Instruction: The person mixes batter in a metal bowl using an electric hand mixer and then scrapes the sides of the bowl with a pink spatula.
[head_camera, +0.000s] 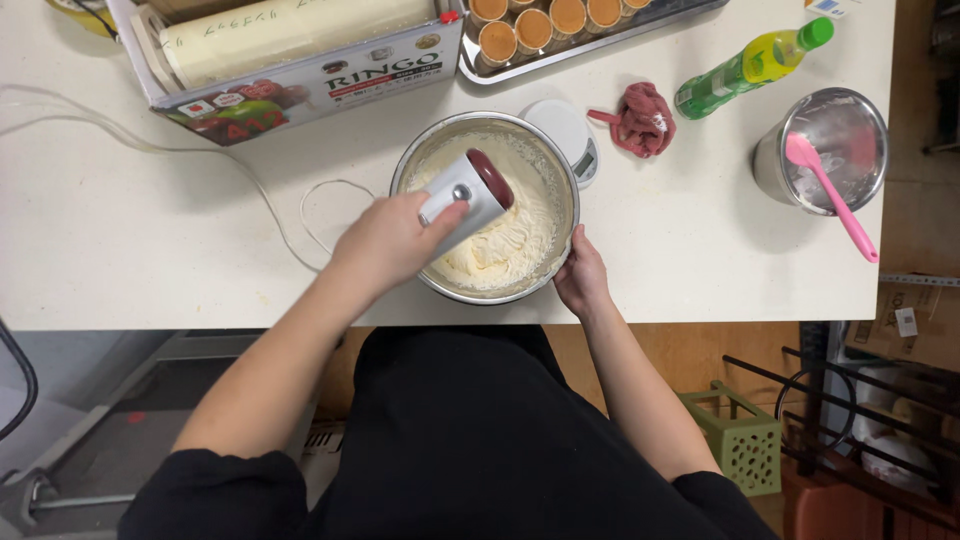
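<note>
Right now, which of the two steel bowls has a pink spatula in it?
The smaller steel bowl at the table's right end, untouched; the pink spatula leans out.

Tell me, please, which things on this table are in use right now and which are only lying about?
In use: hand mixer held by the left hand; steel mixing bowl of pale cream, steadied by the right hand.

Lying about: kitchen scale, red cloth, green bottle, steel pot with pink spatula, film-roll box, tray of cups.

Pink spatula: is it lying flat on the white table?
No, the pink spatula stands tilted in the small steel bowl, its handle sticking out over the rim.
</note>
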